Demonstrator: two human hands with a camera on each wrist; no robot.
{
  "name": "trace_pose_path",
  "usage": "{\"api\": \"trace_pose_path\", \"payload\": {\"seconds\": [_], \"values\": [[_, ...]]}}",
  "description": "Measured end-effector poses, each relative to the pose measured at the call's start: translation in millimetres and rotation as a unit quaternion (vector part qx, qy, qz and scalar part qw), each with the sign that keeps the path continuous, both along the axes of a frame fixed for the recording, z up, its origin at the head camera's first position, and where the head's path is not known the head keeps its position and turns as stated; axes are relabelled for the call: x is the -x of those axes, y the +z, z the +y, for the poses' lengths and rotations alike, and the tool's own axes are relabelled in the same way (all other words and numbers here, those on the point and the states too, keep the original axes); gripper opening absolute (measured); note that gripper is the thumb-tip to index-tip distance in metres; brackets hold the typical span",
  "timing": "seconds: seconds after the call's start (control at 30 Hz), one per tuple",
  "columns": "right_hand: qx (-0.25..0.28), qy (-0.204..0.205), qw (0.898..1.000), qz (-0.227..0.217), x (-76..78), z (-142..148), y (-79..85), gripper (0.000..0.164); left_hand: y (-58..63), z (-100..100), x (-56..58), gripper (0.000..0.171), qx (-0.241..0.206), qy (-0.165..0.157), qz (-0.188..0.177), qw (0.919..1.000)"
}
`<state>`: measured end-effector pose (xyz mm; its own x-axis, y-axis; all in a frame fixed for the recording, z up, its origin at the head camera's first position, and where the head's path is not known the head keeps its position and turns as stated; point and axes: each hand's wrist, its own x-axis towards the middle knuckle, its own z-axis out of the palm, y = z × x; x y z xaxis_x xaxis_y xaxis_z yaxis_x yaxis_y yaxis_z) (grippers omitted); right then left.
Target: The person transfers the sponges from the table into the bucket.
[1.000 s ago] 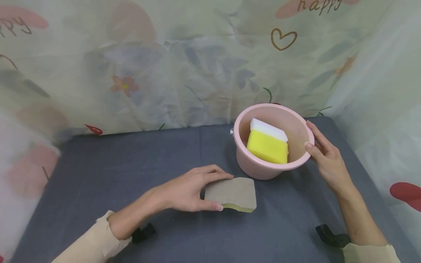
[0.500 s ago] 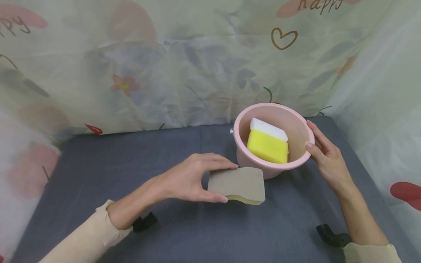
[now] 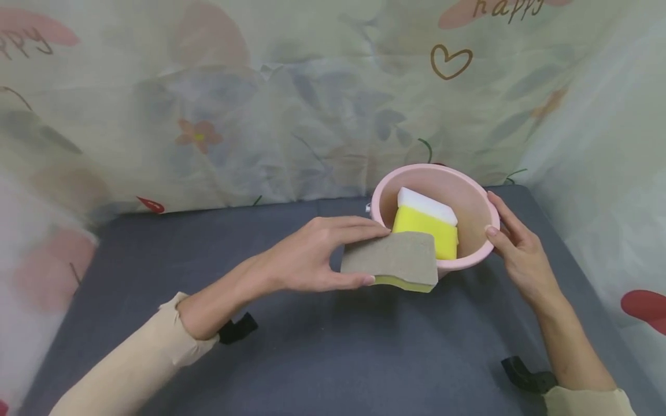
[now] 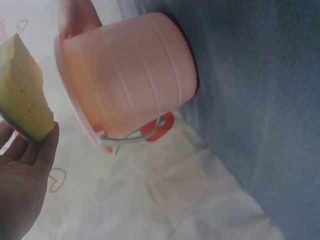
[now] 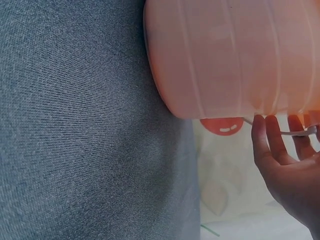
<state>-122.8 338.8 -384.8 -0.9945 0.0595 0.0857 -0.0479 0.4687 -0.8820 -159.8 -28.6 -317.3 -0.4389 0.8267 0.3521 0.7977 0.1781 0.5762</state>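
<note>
My left hand [image 3: 317, 254] pinches a sponge [image 3: 392, 260] with a grey top and a yellow underside, thumb on the near edge and fingers on the far one. In the head view the sponge overlaps the near-left rim of a pink bucket [image 3: 411, 170]; the left wrist view shows the sponge [image 4: 25, 90] off the table, beside the bucket's mouth. Inside the bucket lie a yellow sponge [image 3: 442, 240] and a white block [image 3: 426, 206], partly hidden. My right hand [image 3: 525, 254] grips the bucket's right rim, thumb at the lip and fingers along the outer wall.
The bucket stands on a dark grey cloth-covered table [image 3: 208, 260], towards its back right. A patterned curtain [image 3: 291, 115] hangs behind the table and along both sides. Black straps [image 3: 528, 375] show at both wrists. The bucket's thin handle [image 4: 135, 140] hangs against its outer side.
My left hand has lifted the grey-topped sponge off the table and carried it forward and right to the bucket's rim. The right hand and the bucket have stayed in place.
</note>
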Motion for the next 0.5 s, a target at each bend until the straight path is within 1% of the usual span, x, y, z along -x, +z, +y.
{"api": "trace_pose_path", "payload": {"seconds": [0.1, 0.27, 0.33, 0.43, 0.5], "values": [[0.001, 0.001, 1.000, 0.001, -0.4, 1, 0.1, 0.060, 3.1, 3, 6.6, 0.058, -0.006, 0.003, 0.007, 1.0000], [0.006, 0.005, 1.000, 0.005, -0.5, 1, -0.4, 0.060, 5.2, 8, 18.3, 0.057, -0.018, 0.014, 0.005, 0.9997], [0.020, 0.011, 1.000, 0.012, -0.7, 1, -0.7, 0.060, 5.7, 11, 22.6, 0.056, -0.024, 0.018, 0.004, 0.9995], [0.062, 0.025, 0.997, 0.029, -0.7, 1, -1.7, 0.060, 6.5, 15, 28.9, 0.057, -0.029, 0.026, 0.011, 0.9992], [0.079, 0.031, 0.996, 0.035, 0.0, 1, -2.8, 0.059, 6.9, 17, 33.3, 0.057, -0.027, 0.036, 0.016, 0.9989]]}}
